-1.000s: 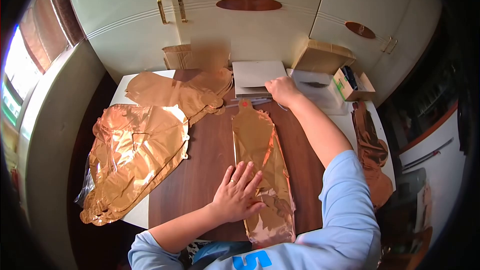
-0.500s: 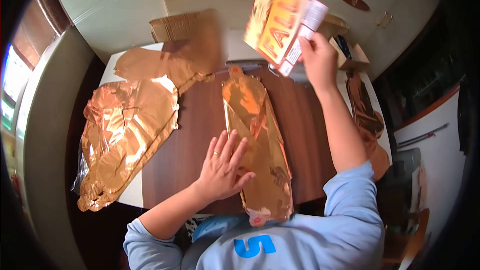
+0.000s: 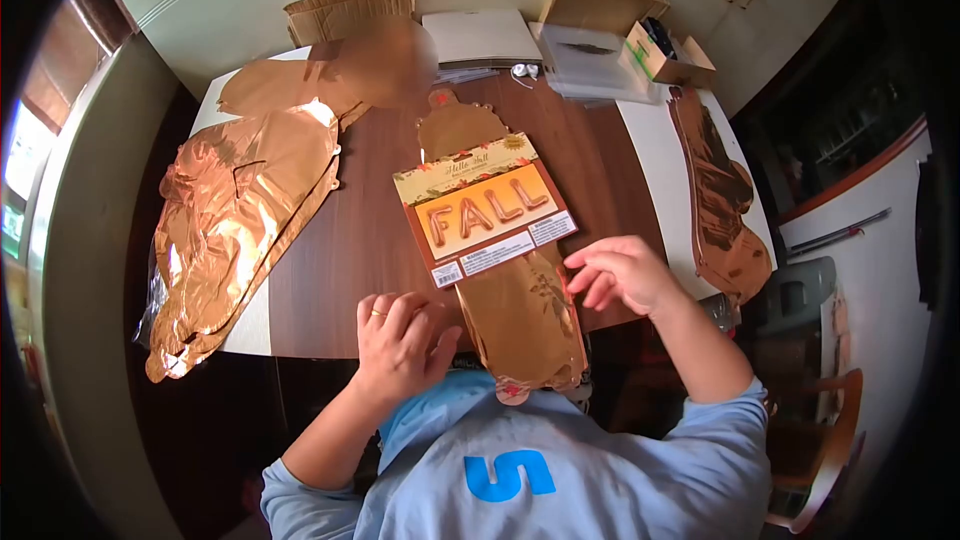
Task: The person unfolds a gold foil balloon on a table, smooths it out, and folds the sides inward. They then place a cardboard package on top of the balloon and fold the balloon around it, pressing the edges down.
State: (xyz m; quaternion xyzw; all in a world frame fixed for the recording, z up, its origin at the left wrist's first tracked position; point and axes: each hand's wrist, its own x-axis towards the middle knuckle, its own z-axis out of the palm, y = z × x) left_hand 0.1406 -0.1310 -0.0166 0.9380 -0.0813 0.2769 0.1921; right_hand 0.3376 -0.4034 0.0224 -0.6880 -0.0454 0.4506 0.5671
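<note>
A flat rose-gold foil balloon [image 3: 520, 325] lies lengthwise on the brown table, its lower end hanging at the table's front edge. On top of it rests a printed card [image 3: 490, 208] with FALL in balloon letters, slightly tilted. My left hand [image 3: 400, 342] is just left of the balloon, fingers loosely bent and thumb apart, holding nothing. Beside the balloon's right edge, under the card's lower right corner, my right hand [image 3: 625, 278] has its fingers partly stretched and holds nothing.
Large crumpled foil balloons [image 3: 245, 215] cover the table's left side, with another foil piece [image 3: 270, 85] behind. A folded foil balloon [image 3: 715, 200] lies at the right edge. At the back are a white box [image 3: 480, 38], white earphones [image 3: 524, 71], a clear plastic case [image 3: 595, 60] and a small carton [image 3: 672, 62].
My right hand has come down and let go of the card, which now lies on the balloon. My left hand has moved off the balloon to its left, fingers more bent.
</note>
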